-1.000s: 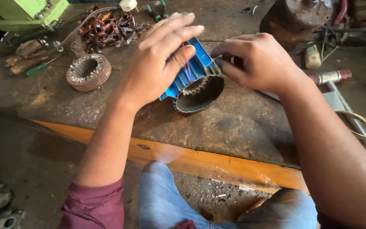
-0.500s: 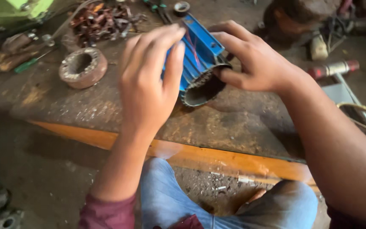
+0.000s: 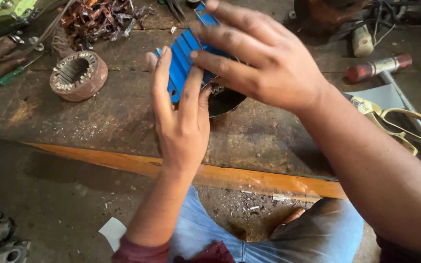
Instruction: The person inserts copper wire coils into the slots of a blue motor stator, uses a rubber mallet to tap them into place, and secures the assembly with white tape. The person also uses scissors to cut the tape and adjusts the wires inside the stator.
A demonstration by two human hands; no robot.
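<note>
Orange-painted bench edge [image 3: 249,178] ran nearest, with the knees just under it. Left hand [image 3: 181,117] and right hand [image 3: 264,63] both clamped the blue ribbed motor housing [image 3: 183,63] mid-bench, its dark round mouth facing the person. Bare, rusty, gritty worktop [image 3: 113,117] lay left of it. Farther: round slotted stator core [image 3: 78,75], yellow-handled scissors [image 3: 395,117], tangled copper wire [image 3: 101,17].

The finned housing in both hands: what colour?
Blue on its ribbed outside, seen best in the head view: finned housing.
</note>
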